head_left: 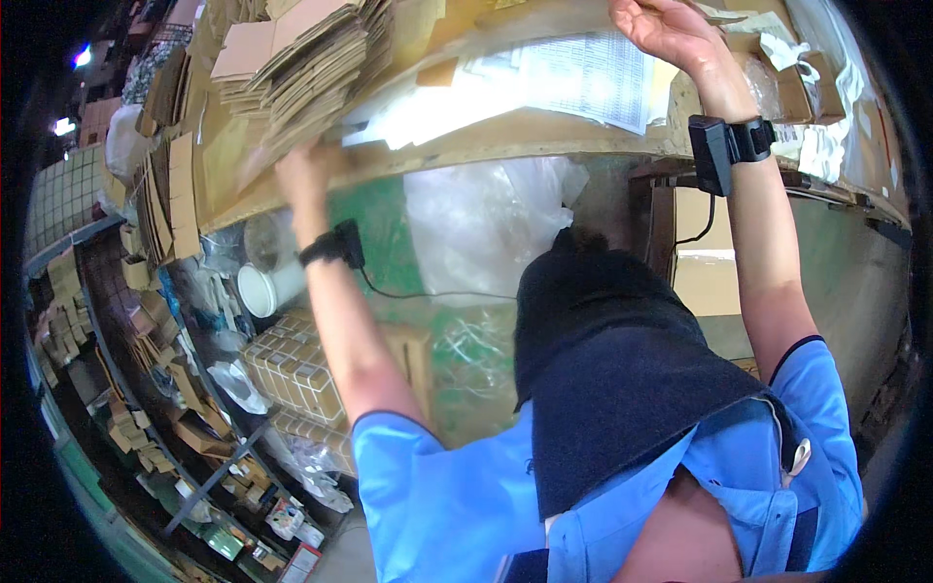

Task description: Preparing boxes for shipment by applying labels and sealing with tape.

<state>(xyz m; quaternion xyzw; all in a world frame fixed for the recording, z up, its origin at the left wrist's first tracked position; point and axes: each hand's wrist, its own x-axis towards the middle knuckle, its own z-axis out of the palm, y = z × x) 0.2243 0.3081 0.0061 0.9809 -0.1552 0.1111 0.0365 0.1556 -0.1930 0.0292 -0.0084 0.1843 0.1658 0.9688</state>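
Observation:
My left hand (pixel 305 177) is at the table's near edge, just below a tall leaning stack of flattened cardboard pieces (pixel 316 73). Motion smears its fingers, so whether they hold anything is unclear. At the top edge of the view, my right hand (pixel 671 34) is turned palm up with loosely bent fingers, and nothing shows in it. Between the two hands, printed sheets of paper (pixel 583 83) lie on the table, with a bright glare on them. A small brown cardboard piece (pixel 437 74) rests left of the sheets.
Right of my right hand stands an open cardboard box (pixel 812 87) among white crumpled wrapping. Clear plastic bags (pixel 486 209) hang below the worktable (pixel 233 189). Strapped cartons (pixel 292 364), a white bucket (pixel 258 291) and crowded shelves (pixel 185 428) fill the left side.

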